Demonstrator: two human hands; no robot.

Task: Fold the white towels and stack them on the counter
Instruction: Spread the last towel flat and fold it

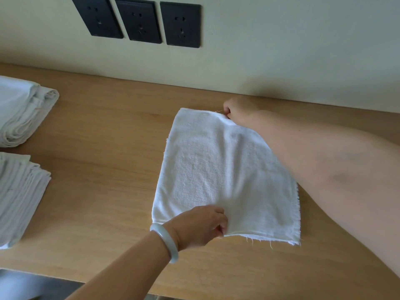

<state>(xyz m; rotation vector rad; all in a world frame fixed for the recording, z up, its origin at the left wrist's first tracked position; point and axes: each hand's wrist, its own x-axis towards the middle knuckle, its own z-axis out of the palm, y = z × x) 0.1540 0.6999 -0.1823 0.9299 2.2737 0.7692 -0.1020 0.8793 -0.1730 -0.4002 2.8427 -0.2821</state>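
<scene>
A white towel (218, 169) lies spread on the wooden counter (108, 148), folded into a rough rectangle with frayed threads along its near edge. My left hand (201, 226), with a pale bangle on its wrist, pinches the towel's near edge. My right hand (238, 113) pinches the far right corner, close to the wall. My right forearm crosses over the towel's right side and hides part of it.
Two stacks of folded white towels sit at the left edge, one farther back (23, 109) and one nearer (19, 195). Three black wall sockets (140, 20) are mounted above the counter. The counter's front edge (151, 291) runs along the bottom.
</scene>
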